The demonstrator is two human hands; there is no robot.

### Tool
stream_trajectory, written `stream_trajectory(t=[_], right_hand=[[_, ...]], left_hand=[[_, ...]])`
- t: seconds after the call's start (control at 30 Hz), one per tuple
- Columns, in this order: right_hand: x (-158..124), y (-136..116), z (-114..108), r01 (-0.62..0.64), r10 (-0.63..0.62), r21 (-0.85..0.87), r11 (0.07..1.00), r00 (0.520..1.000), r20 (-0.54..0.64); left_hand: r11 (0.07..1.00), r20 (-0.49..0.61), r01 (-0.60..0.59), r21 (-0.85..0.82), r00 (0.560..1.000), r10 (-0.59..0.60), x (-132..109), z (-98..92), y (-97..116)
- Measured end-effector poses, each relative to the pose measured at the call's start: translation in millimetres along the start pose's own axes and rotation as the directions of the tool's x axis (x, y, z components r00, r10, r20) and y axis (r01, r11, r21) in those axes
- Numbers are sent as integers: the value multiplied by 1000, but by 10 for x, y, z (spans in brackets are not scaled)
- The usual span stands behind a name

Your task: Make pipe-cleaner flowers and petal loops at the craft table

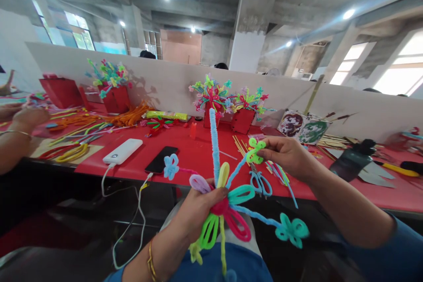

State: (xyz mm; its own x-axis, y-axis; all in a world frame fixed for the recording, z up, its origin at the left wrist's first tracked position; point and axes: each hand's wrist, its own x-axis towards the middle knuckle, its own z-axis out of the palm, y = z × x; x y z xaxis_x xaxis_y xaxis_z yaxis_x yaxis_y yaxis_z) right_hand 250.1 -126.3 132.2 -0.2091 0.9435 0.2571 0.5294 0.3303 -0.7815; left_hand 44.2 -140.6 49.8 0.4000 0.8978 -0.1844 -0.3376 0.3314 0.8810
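Note:
My left hand (201,207) is closed around the middle of a pipe-cleaner flower (243,224), whose looped petals are lilac, yellow, teal, pink and green. Twisted stems stick out from its centre, some tipped with small flowers in blue, teal and yellow-green. One bare light-blue stem (214,141) points straight up. Between thumb and fingers, my right hand (286,154) pinches a small lime-green pipe-cleaner flower (255,150) at the end of another blue stem. Light-blue scissors (260,181) lie on the red table just below that hand.
A white power bank (122,151) and a black phone (161,160) with cables lie left on the red table (194,158). Red boxes with pipe-cleaner bouquets (211,92) stand along the partition. A dark bottle (353,158) is at right. Another person's hands (29,116) are at far left.

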Motion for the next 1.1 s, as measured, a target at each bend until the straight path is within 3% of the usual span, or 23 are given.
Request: stream_trajectory(t=[0.13,0.23,0.33,0.47,0.53,0.63,0.83,0.97,1.03,1.1], right_hand=[[-58,-31,44,92,-106,-143,985,990,-97],[-95,-31,101,130,-151,-120,984,972,-181],[-98,10,203,185,-144,122,975,949,-282],[-64,97,406,279,-75,501,819,918,-390],[-43,132,506,317,-43,570,758,896,-442],[-10,164,605,321,12,589,742,872,-490],[39,278,586,118,111,566,816,929,-353],[-29,415,479,-22,191,632,774,961,-201],[-94,448,420,-57,188,622,781,971,-148],[-158,440,361,-44,134,521,852,981,-138]], left_hand=[[990,57,100,-95,994,-95,-50,35,18],[976,102,169,-139,982,-156,-89,36,21],[961,132,196,-193,976,-172,-103,40,23],[959,143,180,-220,978,-151,-86,57,21],[960,117,155,-233,985,-130,-74,54,16],[966,68,120,-227,992,-108,-58,26,5],[984,-96,12,-179,995,-30,43,-74,-1],[974,-172,-103,-204,983,68,129,-158,21],[970,-190,-150,-191,975,113,150,-193,30],[967,-198,-194,-164,967,161,156,-214,34]])
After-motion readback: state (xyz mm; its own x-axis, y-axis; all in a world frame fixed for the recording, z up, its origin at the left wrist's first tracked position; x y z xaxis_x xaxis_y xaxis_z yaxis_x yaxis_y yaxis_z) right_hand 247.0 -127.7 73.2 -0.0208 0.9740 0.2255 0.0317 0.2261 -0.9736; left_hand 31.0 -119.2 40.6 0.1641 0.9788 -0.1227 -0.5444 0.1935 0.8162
